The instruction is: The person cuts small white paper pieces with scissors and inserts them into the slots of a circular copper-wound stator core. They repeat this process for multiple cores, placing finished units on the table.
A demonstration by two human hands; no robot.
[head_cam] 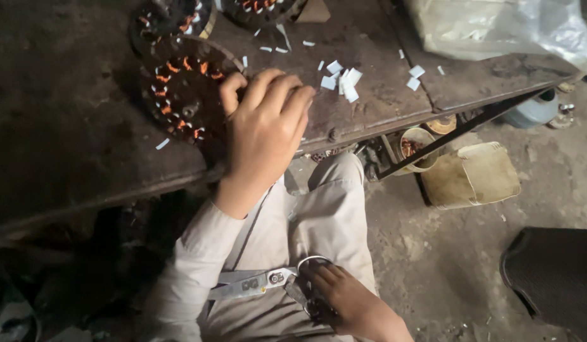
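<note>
- Copper-wound round stator (182,95) lies on the dark counter (65,126), at ten o'clock of the left hand (265,130).
- Left fingers (277,88) curl loosely against its rim.
- Right hand (344,301), at six o'clock, grips scissors (268,282) on the lap.
- White paper bits (341,79) lie at one o'clock.

The left hand (263,126) lies on the workbench (84,126), just right of a wound motor stator (182,88), with two more stators (173,19) behind it at the far edge. Cut paper slips (341,79) lie scattered right of the hand, a plastic bag (496,25) beyond them. Below the bench, the right hand (344,297) rests on the lap with scissors (261,283), and a woven basket (471,177) sits on the floor to the right.
</note>
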